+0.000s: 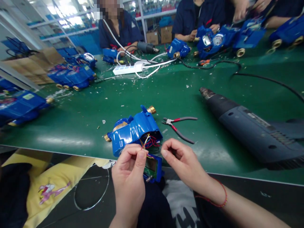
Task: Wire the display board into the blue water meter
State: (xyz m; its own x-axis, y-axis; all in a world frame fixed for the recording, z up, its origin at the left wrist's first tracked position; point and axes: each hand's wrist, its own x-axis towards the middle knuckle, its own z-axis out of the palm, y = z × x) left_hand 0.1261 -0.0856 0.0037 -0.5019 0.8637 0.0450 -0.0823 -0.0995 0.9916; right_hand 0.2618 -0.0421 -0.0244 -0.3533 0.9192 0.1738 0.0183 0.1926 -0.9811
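A blue water meter (pixel 134 129) with brass threaded ends lies on the green table in front of me. Thin coloured wires (pixel 147 141) come out of its open housing. My left hand (pixel 129 177) pinches some of these wires between thumb and forefinger. Just below hangs a blue cover with a green circuit board (pixel 151 166), partly behind my left fingers, at the table's near edge. My right hand (pixel 184 161) is held to the right of the wires, thumb and forefinger pressed together; whatever is between them is too small to make out.
Diagonal cutters (pixel 174 121) with red-grey handles lie open beyond my right hand. A large heat gun (pixel 247 126) rests at the right. Further back are a white power strip (pixel 128 69), cables and several blue meters (pixel 71 75). Co-workers (pixel 199 19) sit across the table.
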